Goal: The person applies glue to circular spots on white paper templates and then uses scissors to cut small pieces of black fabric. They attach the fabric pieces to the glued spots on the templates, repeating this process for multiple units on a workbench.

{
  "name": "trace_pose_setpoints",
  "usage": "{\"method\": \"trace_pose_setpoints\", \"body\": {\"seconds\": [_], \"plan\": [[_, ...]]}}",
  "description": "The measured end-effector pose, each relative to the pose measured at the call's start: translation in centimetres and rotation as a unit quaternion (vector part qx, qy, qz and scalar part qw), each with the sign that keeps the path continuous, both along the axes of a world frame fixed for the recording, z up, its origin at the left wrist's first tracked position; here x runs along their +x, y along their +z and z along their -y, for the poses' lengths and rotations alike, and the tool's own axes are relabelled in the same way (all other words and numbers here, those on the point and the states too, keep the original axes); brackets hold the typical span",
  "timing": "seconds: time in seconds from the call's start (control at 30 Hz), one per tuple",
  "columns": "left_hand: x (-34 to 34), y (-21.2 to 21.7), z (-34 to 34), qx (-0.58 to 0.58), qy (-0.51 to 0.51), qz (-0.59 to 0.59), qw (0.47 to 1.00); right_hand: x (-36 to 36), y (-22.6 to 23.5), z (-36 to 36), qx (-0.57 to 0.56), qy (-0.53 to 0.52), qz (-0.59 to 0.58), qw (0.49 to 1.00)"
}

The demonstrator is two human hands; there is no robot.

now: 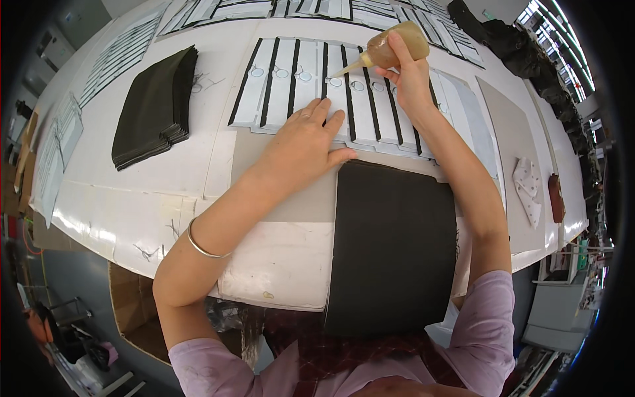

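My right hand (408, 69) is closed around a yellowish squeeze bottle (405, 42), tilted so its long narrow nozzle points down to the left. The tip is at or just above a small pale round mark on the white panels (284, 99), which lie overlapped in a row with black strips along their edges. My left hand (305, 135) lies spread on the near part of these panels, its fingers apart and holding nothing. A stack of black sheets (397, 245) sits right in front of me, reaching over the table's near edge.
Another stack of black sheets (155, 106) stands to the left. More striped white panels (122, 56) lie along the far side. At right are a grey board (509, 145), a white cloth (527, 188) and a brown object (556, 198). A cardboard box (135, 308) is below the table.
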State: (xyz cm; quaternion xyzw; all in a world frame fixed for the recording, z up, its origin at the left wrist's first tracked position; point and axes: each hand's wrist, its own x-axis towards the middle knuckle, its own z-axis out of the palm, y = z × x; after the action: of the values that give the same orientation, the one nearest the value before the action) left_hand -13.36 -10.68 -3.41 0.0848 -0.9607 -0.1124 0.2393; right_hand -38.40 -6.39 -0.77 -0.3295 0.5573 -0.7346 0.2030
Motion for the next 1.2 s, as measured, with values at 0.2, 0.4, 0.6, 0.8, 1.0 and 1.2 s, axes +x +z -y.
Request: {"method": "trace_pose_setpoints", "body": {"seconds": [0.2, 0.4, 0.6, 0.8, 1.0, 1.2], "plan": [[0.0, -0.1, 0.0, -0.001, -0.001, -0.008, 1.0, 0.1, 0.4, -0.3, 0.007, 0.023, -0.005, 1.0], [-0.2, -0.2, -0.2, -0.01, 0.002, -0.021, 1.0, -0.1, 0.0, -0.3, 0.003, 0.019, -0.011, 1.0], [-0.2, -0.2, -0.8, -0.06, 0.077, 0.003, 0.995, -0.4, 0.9, -0.9, 0.002, 0.097, 0.044, 0.994], [-0.3, -1.0, -0.2, -0.123, 0.14, -0.019, 0.982, -0.4, 0.5, 1.3, -0.031, 0.075, 0.069, 0.994], [-0.4, -1.2, -0.2, -0.122, 0.138, -0.02, 0.983, 1.8, 0.0, 3.4, -0.027, 0.047, 0.025, 0.998], [-0.4, -0.8, -0.3, -0.105, 0.139, -0.012, 0.985, 3.3, 0.3, 3.6, -0.012, 0.045, 0.001, 0.999]]}}
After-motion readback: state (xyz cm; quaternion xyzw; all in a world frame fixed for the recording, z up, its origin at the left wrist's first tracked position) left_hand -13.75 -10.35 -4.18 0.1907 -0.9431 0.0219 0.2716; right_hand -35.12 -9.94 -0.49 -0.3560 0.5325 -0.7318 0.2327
